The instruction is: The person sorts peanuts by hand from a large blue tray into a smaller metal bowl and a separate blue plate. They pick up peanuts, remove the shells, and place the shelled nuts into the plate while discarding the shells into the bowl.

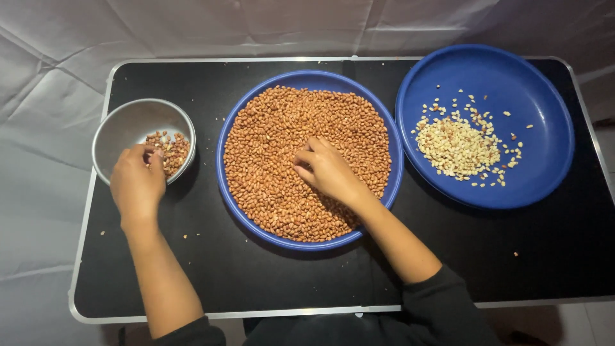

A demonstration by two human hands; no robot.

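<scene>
Brown skinned peanuts (pixel 275 160) fill the middle blue plate (pixel 307 78) nearly to the rim. My right hand (pixel 328 170) rests on the heap, fingers curled and pinching among the nuts; what they grip, I cannot tell. My left hand (pixel 136 184) sits over the near rim of the steel bowl (pixel 128 122), fingers bunched at a small pile of mixed nuts (pixel 172 150); holding one or not, cannot tell. The second blue plate (pixel 544 141) on the right holds pale peeled nuts (pixel 458 147), scattered loosely.

Risk as I judge it: the heap is level with the rim, so raking fingers could push nuts over; stray bits already lie on the black table (pixel 269 275). The right plate overhangs the far right corner, so a knock could tip it. Open room is along the near edge only; plates nearly touch.
</scene>
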